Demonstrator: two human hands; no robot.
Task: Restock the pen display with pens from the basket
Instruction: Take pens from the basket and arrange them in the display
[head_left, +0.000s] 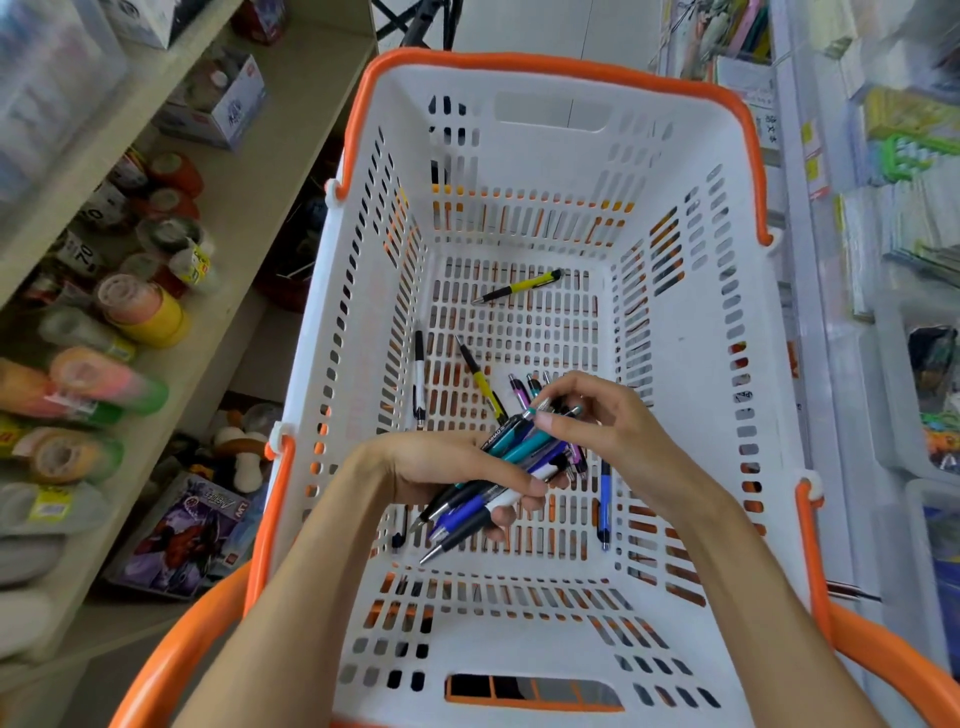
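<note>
A white basket (675, 332) with orange rim and handles fills the middle of the frame, seen from above. Both hands are inside it, in the lower middle of the frame.

The left hand (452, 467) lies palm up and its fingers are curled around a bundle of pens (493, 483). The pens are blue, teal, black, purple and white, and their tips point to the lower left. The right hand (592, 421) is just right of the bundle. Its thumb and fingers are close together and pinch the upper ends of the pens in the bundle; how many it pinches, I cannot tell.

More pens lie loose on the basket floor. A yellow pen (519, 287) lies alone near the far wall. A second yellow pen (480, 376) and a white pen (418, 379) lie left of center, just above the left hand. A blue pen (604, 504) lies below the right wrist, almost upright in the frame.

In the left part of the frame there are shelves (244, 218) with tape rolls (140, 312) and boxes (187, 525). At the right edge a white rack (810, 312) holds stationery, which is blurred. The pen display itself I cannot make out.
</note>
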